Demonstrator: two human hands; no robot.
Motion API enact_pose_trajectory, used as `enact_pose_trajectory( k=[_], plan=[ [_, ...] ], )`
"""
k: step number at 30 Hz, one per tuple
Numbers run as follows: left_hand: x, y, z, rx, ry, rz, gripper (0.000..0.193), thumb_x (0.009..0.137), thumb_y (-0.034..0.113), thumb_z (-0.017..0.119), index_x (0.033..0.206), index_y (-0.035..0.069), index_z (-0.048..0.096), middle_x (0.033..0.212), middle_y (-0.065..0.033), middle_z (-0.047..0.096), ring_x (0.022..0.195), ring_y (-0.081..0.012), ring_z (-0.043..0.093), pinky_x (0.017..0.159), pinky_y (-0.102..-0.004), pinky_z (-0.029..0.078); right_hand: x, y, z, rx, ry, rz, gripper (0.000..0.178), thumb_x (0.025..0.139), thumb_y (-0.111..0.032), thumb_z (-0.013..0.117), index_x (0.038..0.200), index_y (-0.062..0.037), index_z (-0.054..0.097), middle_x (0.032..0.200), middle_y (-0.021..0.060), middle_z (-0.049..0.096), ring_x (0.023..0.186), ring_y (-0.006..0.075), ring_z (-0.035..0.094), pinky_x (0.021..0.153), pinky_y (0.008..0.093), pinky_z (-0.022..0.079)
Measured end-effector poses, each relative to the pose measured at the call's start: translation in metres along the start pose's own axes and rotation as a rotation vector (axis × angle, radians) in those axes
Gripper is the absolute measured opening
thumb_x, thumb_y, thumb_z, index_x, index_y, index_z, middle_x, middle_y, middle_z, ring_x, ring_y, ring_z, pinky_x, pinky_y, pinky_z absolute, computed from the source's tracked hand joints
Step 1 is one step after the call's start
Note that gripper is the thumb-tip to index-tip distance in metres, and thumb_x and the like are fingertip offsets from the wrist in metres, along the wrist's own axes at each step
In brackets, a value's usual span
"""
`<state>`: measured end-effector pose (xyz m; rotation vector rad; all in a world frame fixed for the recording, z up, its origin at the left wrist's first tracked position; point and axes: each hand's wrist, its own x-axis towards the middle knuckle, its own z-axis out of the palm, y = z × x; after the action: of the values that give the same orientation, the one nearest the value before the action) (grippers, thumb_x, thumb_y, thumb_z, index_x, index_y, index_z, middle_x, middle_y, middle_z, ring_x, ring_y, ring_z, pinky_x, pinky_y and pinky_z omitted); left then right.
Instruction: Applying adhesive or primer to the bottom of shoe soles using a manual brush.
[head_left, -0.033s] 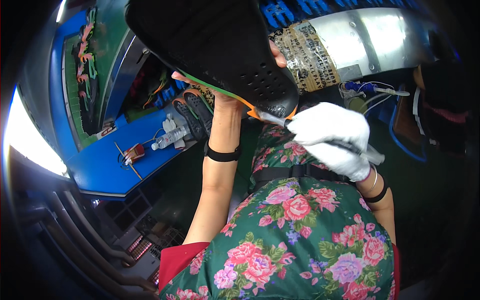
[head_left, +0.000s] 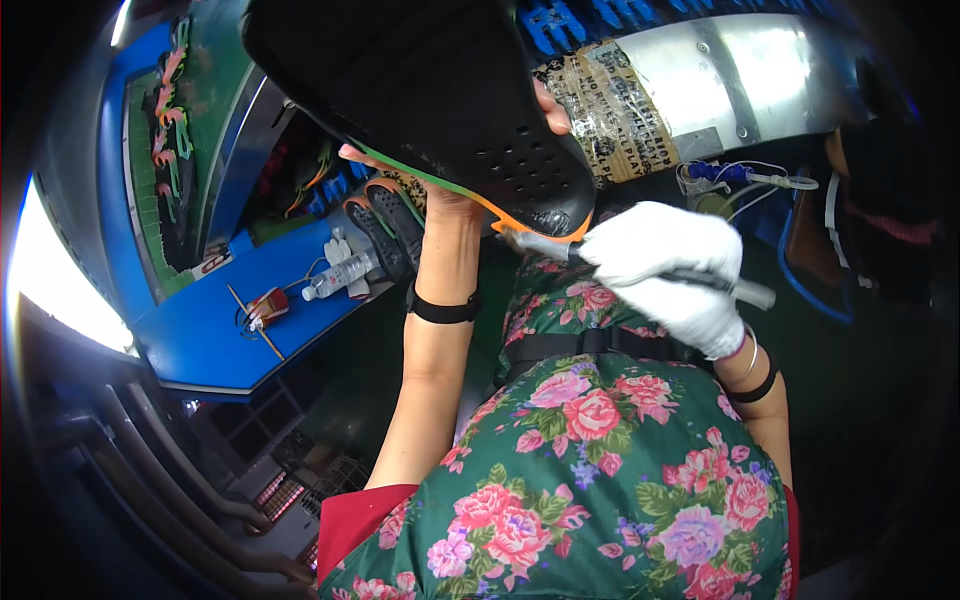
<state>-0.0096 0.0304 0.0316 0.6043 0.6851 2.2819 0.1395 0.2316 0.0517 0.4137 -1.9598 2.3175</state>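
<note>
Two hands, apart from each other, each occupied. Left hand [head_left: 452, 200]: bare, clamped on a black shoe [head_left: 430, 90], digits showing at both of its sides, the palm mostly hidden behind it. Right hand [head_left: 665, 260]: white-gloved, closed round the handle of a brush [head_left: 545, 246]; the handle's pale end sticks out past the glove on the wrist side.

Shoe is raised in front of the body, upper centre of view, its holed end pointing down toward the right hand. Edge strip is green along one stretch, orange round the holed end. Brush tip lies at the orange part; slight blur, contact cannot be confirmed.

Wrists: black band [head_left: 444, 305] on the left; on the right, a second black band [head_left: 757, 388] and a bracelet [head_left: 752, 352]. Floral apron [head_left: 590, 410] below.

Farther out, to the left: blue desk [head_left: 205, 345] carrying a clear bottle [head_left: 342, 275] lying on its side and a red object [head_left: 268, 305] with a thin stick beside it. Near the bottle, two dark shoes [head_left: 385, 230] with some orange edging.

Upper right: taped cardboard [head_left: 612, 120] against a shiny metal surface [head_left: 750, 70]; just below the metal, a blue coiled hose [head_left: 722, 174].
</note>
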Motion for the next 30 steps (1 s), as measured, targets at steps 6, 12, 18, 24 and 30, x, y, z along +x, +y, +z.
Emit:
enact_pose_trajectory(
  k=[6, 12, 18, 24, 30],
  plan=[
    [0.002, 0.002, -0.015, -0.130, 0.065, -0.035, 0.148, 0.052, 0.110, 0.038, 0.145, -0.005, 0.045, 0.126, -0.0323, 0.062, 0.109, -0.0472, 0.068, 0.086, -0.0568, 0.062, 0.006, -0.009, 0.000, -0.490, -0.022, -0.296, 0.019, 0.079, -0.001, 0.078, 0.097, -0.0065, 0.079, 0.101, 0.0088, 0.078, 0.093, 0.0243, 0.075, 0.081, 0.0350, 0.060],
    [0.011, -0.001, 0.001, -0.092, 0.035, -0.152, 0.111, 0.080, 0.089, 0.049, 0.144, -0.002, 0.048, 0.126, -0.0260, 0.063, 0.102, -0.0403, 0.070, 0.087, -0.0517, 0.061, 0.002, -0.004, -0.001, 0.074, -0.147, -0.048, 0.010, 0.074, -0.005, 0.081, 0.084, -0.0053, 0.079, 0.094, 0.0119, 0.078, 0.095, 0.0285, 0.076, 0.082, 0.0368, 0.059],
    [0.001, -0.008, -0.028, -0.158, -0.101, -0.196, 0.127, 0.070, 0.100, 0.039, 0.151, 0.002, 0.042, 0.132, -0.0303, 0.060, 0.106, -0.0473, 0.070, 0.087, -0.0602, 0.060, -0.007, 0.010, 0.010, -0.497, -0.204, -0.423, 0.025, 0.080, -0.009, 0.079, 0.105, -0.0088, 0.079, 0.109, 0.0081, 0.077, 0.101, 0.0269, 0.073, 0.084, 0.0366, 0.060],
    [-0.014, -0.008, -0.027, 0.022, 0.166, -0.398, 0.113, 0.078, 0.090, 0.042, 0.149, 0.003, 0.046, 0.128, -0.0269, 0.065, 0.101, -0.0459, 0.072, 0.083, -0.0615, 0.062, 0.008, 0.008, -0.003, -0.045, -0.467, -0.298, 0.026, 0.083, -0.005, 0.076, 0.109, -0.0079, 0.077, 0.109, 0.0092, 0.077, 0.097, 0.0255, 0.074, 0.083, 0.0354, 0.060],
    [-0.004, -0.009, -0.020, 0.047, 0.194, -0.638, 0.105, 0.083, 0.087, 0.040, 0.146, 0.003, 0.049, 0.123, -0.0254, 0.068, 0.094, -0.0440, 0.074, 0.079, -0.0590, 0.063, -0.002, 0.020, -0.001, -0.387, -0.475, -0.375, 0.035, 0.081, -0.002, 0.071, 0.114, -0.0126, 0.076, 0.111, 0.0065, 0.077, 0.102, 0.0283, 0.074, 0.086, 0.0391, 0.060]
  ],
)
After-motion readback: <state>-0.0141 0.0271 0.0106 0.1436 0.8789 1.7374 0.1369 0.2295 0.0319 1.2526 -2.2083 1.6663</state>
